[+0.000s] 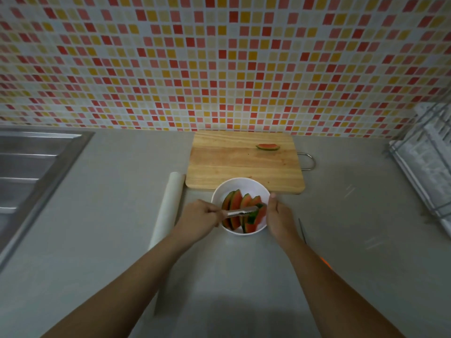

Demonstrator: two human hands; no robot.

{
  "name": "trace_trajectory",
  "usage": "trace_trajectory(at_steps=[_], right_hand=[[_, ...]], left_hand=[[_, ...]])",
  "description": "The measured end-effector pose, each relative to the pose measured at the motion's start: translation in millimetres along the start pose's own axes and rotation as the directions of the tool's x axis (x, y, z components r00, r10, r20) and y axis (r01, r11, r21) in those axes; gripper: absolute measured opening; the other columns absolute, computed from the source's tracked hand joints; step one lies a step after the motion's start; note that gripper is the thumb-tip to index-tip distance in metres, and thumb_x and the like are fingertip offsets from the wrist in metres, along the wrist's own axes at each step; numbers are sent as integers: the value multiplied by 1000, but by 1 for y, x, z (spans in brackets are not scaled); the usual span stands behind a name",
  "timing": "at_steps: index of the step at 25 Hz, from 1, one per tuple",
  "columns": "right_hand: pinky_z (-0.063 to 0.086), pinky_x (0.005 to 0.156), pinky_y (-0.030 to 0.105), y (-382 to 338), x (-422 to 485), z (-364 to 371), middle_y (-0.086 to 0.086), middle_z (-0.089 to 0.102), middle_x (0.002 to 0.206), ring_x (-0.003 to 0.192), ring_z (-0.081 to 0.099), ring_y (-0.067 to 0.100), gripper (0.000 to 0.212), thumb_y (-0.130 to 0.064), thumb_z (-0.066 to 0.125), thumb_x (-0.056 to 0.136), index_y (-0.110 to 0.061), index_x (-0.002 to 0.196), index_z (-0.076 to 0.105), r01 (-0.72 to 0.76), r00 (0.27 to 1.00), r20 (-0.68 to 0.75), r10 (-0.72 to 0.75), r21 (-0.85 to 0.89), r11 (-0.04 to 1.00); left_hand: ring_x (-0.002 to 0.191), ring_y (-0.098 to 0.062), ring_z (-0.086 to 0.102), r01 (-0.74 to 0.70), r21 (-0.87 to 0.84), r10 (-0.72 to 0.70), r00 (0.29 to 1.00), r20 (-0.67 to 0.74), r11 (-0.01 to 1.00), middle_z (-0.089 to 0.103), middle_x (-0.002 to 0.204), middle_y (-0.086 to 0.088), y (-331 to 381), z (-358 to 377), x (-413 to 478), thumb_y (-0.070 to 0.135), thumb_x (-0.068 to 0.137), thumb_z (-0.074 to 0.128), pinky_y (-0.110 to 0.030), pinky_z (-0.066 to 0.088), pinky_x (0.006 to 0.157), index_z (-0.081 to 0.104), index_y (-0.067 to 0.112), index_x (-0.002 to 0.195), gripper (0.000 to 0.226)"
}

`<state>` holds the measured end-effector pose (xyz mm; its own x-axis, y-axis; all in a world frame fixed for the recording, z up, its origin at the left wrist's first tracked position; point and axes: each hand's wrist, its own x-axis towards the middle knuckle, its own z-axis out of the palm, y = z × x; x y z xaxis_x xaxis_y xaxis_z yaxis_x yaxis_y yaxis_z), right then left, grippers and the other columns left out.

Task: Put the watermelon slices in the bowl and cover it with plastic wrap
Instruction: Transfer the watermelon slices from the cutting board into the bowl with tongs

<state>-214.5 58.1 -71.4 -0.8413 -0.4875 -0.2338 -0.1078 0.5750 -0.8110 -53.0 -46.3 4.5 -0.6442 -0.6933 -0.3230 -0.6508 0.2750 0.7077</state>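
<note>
Left hand (200, 215) grips tongs (241, 212), tips among slices (235, 203) in bowl (240, 185) right of its fingers, likely seating one. Right hand (277, 213) braces bowl wall for steadiness; can't tell finger curl. Wrap roll (168, 206) waits left of left fingers. Last slice (267, 147) sits on cutting board (244, 167), well beyond fingertips.

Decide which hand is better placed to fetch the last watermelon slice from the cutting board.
Left: the left hand grips the tongs over the white bowl; the right hand only rests against its rim.
</note>
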Motion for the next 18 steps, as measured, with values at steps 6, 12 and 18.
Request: trace_trajectory(at_steps=[6, 12, 18], right_hand=[[40, 82, 30, 3, -1, -2, 24, 66, 108, 102, 60, 35, 59, -39, 21, 99, 0, 102, 65, 28, 1000, -4, -28, 23, 999], [47, 78, 36, 1, 0, -2, 24, 68, 90, 88, 63, 36, 60, -38, 22, 99, 2, 88, 66, 28, 1000, 0, -28, 6, 1000], [50, 69, 32, 12, 3, 2, 17, 67, 77, 75, 64, 29, 57, -40, 23, 98, -5, 76, 63, 9, 1000, 16, -10, 42, 999]], left_hand=[[75, -27, 65, -230, 516, 306, 950, -66, 825, 71, 74, -9, 19, -29, 1, 35, 88, 50, -26, 40, 60, 74, 12, 77, 34], [103, -32, 61, -302, 500, 382, 922, -62, 811, 67, 113, -12, 37, -31, 111, 37, 94, 52, -34, 46, 83, 63, 21, 124, 36], [98, -42, 60, -363, 691, 504, 864, -1, 625, 54, 121, -15, 45, 8, 190, 29, 98, 44, -45, 49, 73, 48, 14, 135, 40]])
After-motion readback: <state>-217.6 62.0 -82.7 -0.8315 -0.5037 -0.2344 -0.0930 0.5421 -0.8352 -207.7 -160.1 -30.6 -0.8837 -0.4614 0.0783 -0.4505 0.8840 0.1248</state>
